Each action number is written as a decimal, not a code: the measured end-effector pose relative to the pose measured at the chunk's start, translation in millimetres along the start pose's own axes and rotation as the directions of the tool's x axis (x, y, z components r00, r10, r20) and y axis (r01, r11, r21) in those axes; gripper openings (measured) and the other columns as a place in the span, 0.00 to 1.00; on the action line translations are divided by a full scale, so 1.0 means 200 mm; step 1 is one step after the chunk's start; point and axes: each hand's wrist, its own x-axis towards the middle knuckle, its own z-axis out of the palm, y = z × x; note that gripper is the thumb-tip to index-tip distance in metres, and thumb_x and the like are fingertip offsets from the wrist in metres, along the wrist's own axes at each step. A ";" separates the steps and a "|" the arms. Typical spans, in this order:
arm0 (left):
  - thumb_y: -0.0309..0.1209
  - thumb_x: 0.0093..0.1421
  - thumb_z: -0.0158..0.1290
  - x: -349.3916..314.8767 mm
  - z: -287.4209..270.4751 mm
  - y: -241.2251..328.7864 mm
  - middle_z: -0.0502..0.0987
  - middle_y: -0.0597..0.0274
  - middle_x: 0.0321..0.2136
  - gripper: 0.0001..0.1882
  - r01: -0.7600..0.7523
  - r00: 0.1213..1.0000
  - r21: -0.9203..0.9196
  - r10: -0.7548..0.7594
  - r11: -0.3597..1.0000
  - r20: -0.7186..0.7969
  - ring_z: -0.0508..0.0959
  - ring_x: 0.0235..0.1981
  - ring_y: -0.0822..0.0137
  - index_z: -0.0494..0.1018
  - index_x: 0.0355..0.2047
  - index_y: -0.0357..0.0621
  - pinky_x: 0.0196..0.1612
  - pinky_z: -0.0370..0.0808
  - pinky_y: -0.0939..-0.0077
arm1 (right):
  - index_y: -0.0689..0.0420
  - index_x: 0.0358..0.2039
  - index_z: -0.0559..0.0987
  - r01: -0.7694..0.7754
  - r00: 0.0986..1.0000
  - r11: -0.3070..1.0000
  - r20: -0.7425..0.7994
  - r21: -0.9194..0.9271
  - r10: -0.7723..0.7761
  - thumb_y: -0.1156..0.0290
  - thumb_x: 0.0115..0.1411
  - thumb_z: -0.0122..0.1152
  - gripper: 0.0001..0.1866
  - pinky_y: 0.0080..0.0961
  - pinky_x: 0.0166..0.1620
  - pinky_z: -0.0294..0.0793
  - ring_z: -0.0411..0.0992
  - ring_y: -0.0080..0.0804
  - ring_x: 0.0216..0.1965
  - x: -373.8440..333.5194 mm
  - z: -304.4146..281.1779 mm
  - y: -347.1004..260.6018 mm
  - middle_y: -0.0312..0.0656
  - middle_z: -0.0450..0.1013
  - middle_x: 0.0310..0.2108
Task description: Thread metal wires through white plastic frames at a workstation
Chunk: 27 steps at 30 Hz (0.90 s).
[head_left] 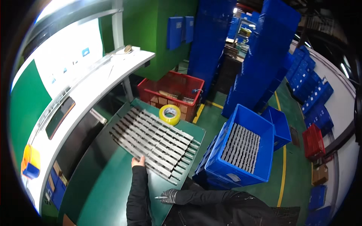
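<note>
Rows of grey stepped metal shafts (pixel 151 141) lie side by side on the green tabletop (pixel 102 180). My bare left hand (pixel 138 162) is at their near edge, its fingers closed against the nearest shaft; the sleeve and shafts hide part of the grip. Lower right of it, my right hand (pixel 169 196) in a striped grey glove is closed round a thin silvery pen-like tool (pixel 160 197), pointing left over the table's edge. A roll of yellow tape (pixel 169 114) rests beyond the shafts.
Right of the table, a blue crate (pixel 241 179) holds more shafts. A red crate (pixel 171 81) stands behind the table. On the left, a white bench (pixel 85 107) carries a dark phone-like slab (pixel 60 117) and an orange container (pixel 31 160). Tall blue stacks (pixel 260 56) rise behind.
</note>
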 end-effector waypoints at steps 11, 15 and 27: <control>0.39 0.61 0.42 -0.61 -0.39 1.01 0.64 0.61 0.51 0.20 -0.455 0.878 -0.703 0.409 0.546 -0.250 0.66 0.49 0.70 0.61 0.50 0.42 0.45 0.66 0.73 | 0.55 0.19 0.76 -0.226 0.969 0.918 0.174 0.326 0.177 0.54 0.54 0.53 0.18 0.27 0.20 0.72 0.71 0.30 0.15 -0.13 -0.16 0.14 0.40 0.72 0.14; 0.45 0.57 0.45 -1.15 -0.83 1.34 0.57 0.49 0.55 0.25 -0.775 0.258 -0.595 0.754 -0.211 -0.604 0.59 0.56 0.59 0.61 0.50 0.45 0.54 0.58 0.58 | 0.56 0.17 0.76 -0.217 0.965 0.915 0.214 0.340 0.149 0.54 0.55 0.52 0.19 0.26 0.18 0.71 0.70 0.30 0.13 -0.10 -0.12 0.11 0.40 0.71 0.12; 0.46 0.57 0.43 -1.53 -1.11 1.33 0.63 0.81 0.53 0.20 -0.509 0.245 -0.824 0.876 -0.249 -0.416 0.62 0.51 0.68 0.65 0.50 0.61 0.41 0.57 0.52 | 0.57 0.17 0.75 -0.175 0.972 0.972 0.184 0.154 0.146 0.53 0.56 0.50 0.21 0.26 0.16 0.70 0.69 0.29 0.11 -0.02 -0.01 0.29 0.39 0.70 0.11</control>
